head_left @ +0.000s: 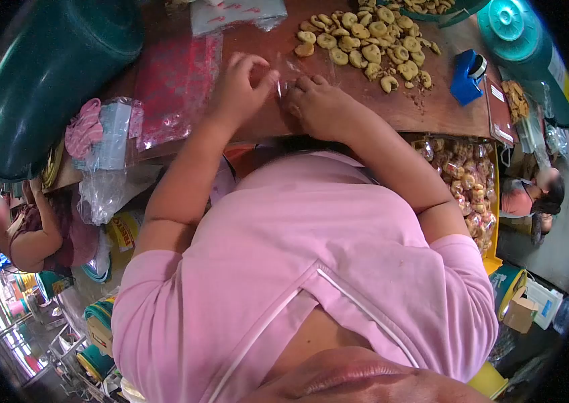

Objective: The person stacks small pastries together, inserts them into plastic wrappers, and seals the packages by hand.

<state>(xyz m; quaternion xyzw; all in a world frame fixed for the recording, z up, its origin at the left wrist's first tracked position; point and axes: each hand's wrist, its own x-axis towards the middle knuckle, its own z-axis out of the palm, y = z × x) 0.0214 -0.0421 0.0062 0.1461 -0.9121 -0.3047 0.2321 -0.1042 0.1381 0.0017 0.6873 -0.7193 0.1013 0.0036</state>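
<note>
Pink shirt fabric [325,221] fills the foreground; beyond it, both arms reach over the bench [459,122]. Clear plastic film [282,88] lies between the hands. The left hand [247,87] curves loosely, thumb and forefinger apart; the right hand [318,104] has its fingers bent beside the film. Whether either pinches it cannot be told. It looks light, limp and slippery, best held by an edge. Biscuits [372,54] heaped beyond the right hand seem brittle, better gripped gently by their sides.
</note>
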